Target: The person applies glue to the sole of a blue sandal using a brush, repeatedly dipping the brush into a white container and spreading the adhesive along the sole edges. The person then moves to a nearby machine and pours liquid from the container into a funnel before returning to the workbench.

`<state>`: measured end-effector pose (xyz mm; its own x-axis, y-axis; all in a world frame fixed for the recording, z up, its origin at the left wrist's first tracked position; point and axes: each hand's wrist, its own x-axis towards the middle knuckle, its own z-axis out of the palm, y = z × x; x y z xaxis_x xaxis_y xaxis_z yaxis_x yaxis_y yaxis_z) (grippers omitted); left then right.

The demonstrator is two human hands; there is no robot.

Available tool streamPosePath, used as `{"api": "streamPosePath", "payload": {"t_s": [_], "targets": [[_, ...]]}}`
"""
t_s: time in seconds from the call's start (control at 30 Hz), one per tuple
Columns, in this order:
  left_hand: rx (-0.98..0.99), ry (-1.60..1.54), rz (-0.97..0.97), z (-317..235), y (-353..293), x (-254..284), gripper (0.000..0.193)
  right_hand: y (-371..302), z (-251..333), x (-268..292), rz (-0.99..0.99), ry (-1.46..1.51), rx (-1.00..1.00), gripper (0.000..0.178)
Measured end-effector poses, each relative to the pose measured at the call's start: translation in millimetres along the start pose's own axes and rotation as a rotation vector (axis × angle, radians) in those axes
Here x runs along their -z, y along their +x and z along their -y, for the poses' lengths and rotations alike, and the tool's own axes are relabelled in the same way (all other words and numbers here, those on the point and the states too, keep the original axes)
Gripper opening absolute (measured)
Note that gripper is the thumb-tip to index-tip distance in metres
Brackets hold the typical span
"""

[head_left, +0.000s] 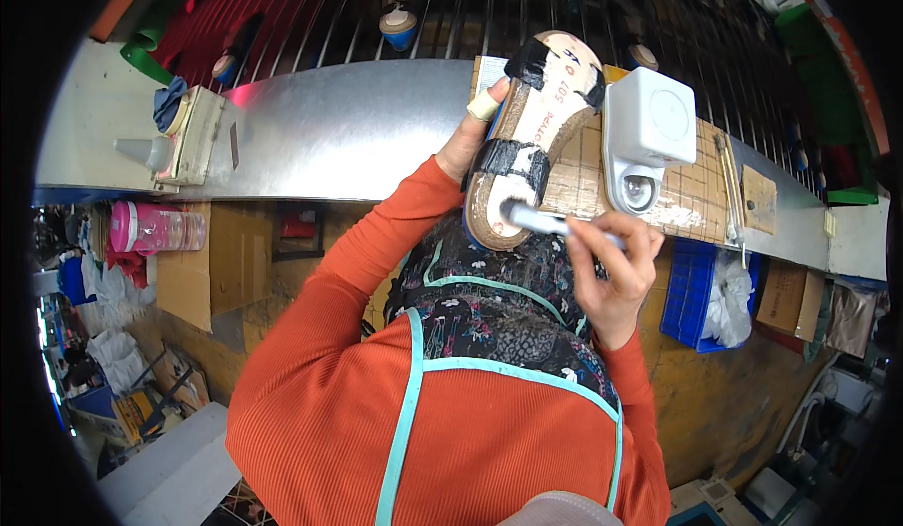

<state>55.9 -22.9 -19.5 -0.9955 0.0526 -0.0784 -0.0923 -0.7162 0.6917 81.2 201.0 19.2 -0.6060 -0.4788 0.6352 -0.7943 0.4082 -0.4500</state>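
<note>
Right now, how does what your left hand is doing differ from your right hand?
The left hand grips a sandal from the side, sole up; the right hand pinches a thin white brush. The left hand sits farther from the body over the metal bench; the right hand is nearer the apron. The left thumb wears a tape wrap; the right hand is bare. Both have orange sleeves.
</note>
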Motion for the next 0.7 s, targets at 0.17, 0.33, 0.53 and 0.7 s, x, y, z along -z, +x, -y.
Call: {"api": "streamPosePath", "payload": {"t_s": [0.17,0.33,0.53,0.7], "targets": [[-0.057,0.220,0.035,4,5,-4,0.067,1,-18,-2,0.035,0.165,-0.202,0.022],[-0.129,0.388,0.011,13,4,-7,0.066,5,-34,-11,-0.177,0.050,-0.184,0.021],[-0.118,0.492,0.016,12,8,-2,0.066,1,-36,0,0.012,0.210,-0.246,0.020],[-0.151,0.527,0.012,15,11,-3,0.065,8,-41,-4,-0.071,0.235,-0.232,0.018]]}}
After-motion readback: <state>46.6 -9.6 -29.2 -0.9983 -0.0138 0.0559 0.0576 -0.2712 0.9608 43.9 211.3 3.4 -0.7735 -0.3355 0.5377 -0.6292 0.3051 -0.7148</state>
